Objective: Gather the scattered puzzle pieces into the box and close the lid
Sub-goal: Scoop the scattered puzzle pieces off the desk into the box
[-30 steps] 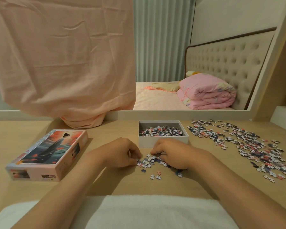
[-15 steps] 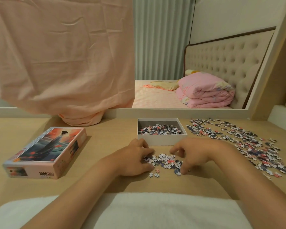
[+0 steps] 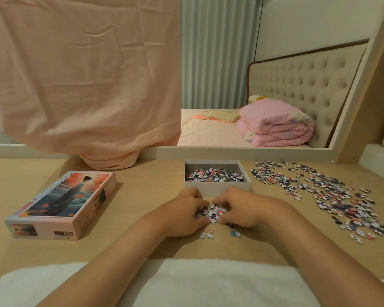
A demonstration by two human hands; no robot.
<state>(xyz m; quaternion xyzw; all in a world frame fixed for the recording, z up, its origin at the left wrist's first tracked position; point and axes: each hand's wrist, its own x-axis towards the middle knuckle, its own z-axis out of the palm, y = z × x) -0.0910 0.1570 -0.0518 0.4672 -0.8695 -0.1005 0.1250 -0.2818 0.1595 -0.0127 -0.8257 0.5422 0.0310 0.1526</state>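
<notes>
My left hand [image 3: 184, 212] and right hand [image 3: 242, 209] are cupped, fingers curled in around a small heap of pieces [image 3: 212, 212] on the table, just near of the open box [image 3: 217, 188]. The pieces look light, thin and quick to spill, so I would scoop under both edges rather than pinch the top. The larger spread [image 3: 333, 196] lies right, the lid [image 3: 62, 204] left.
</notes>
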